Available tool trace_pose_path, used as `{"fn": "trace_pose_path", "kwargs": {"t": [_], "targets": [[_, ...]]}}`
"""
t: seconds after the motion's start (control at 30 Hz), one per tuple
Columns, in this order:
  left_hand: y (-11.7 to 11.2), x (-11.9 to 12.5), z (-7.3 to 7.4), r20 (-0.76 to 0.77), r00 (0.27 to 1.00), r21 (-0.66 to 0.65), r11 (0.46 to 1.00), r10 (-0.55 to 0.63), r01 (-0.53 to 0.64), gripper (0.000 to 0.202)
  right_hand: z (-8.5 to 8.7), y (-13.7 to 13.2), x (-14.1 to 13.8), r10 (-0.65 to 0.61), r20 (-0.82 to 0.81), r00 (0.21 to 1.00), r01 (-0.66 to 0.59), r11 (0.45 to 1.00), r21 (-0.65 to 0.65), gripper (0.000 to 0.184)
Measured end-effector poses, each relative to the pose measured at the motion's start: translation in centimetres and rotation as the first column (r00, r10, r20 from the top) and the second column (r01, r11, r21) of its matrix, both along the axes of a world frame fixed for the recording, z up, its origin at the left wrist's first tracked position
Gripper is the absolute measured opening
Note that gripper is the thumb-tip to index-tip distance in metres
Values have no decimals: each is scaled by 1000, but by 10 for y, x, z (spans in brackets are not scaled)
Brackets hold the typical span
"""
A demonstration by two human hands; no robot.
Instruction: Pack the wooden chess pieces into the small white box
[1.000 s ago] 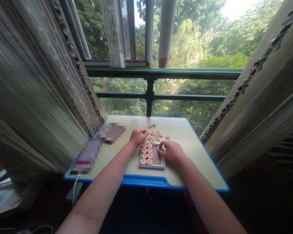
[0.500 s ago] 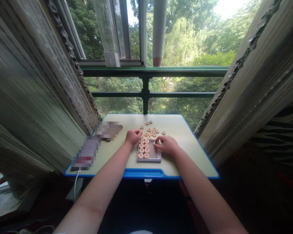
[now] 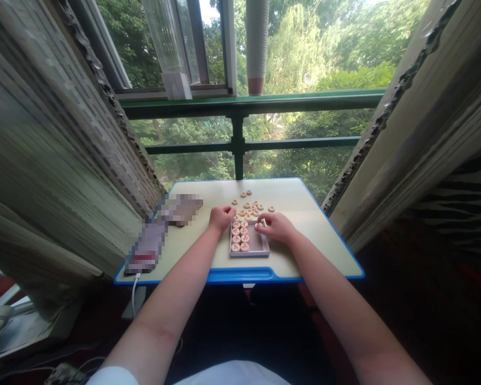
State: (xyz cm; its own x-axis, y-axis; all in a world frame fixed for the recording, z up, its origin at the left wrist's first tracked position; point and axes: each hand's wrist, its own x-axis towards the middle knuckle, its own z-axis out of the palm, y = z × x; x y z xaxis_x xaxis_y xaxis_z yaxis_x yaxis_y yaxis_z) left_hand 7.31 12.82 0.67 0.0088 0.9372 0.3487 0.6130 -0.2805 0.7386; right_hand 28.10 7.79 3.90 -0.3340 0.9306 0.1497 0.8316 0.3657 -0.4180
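Note:
A shallow grey box (image 3: 260,249) lies on the small blue-edged table (image 3: 312,235). Two columns of round wooden game pieces with red marks (image 3: 239,236) fill its left side. Several loose wooden pieces (image 3: 251,206) lie scattered just behind the box. My left hand (image 3: 221,217) is curled closed at the box's back left corner, next to the loose pieces. My right hand (image 3: 276,226) is closed over the box's back right part, its fingertips pinching something small and pale, which looks like a piece.
Two blurred flat items (image 3: 183,208) (image 3: 147,247) lie on the table's left side, with a white cable (image 3: 134,293) hanging off the near one. Curtains (image 3: 60,149) flank the table. A green railing (image 3: 240,101) and an open window are behind.
The camera has tilted down and shifted a little. Both hands stay at the back of the box, with the right hand's fingers drawn slightly toward the box's back edge.

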Motion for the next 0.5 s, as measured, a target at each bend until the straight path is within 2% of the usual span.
{"fn": "trace_pose_path", "kwargs": {"t": [0.17, 0.37, 0.5], "targets": [[-1, 2, 1, -48, 999, 4, 1000, -12, 13, 30, -1, 0, 0, 0, 17, 1000, 0, 1000, -4, 20], [3, 2, -3, 39, 999, -10, 1000, -17, 18, 28, -2, 0, 0, -8, 65, 998, 7, 1000, 15, 17], [6, 3, -6, 85, 996, -32, 999, -37, 40, 27, -3, 2, 1, 19, 38, 999, -20, 1000, 19, 18]]}}
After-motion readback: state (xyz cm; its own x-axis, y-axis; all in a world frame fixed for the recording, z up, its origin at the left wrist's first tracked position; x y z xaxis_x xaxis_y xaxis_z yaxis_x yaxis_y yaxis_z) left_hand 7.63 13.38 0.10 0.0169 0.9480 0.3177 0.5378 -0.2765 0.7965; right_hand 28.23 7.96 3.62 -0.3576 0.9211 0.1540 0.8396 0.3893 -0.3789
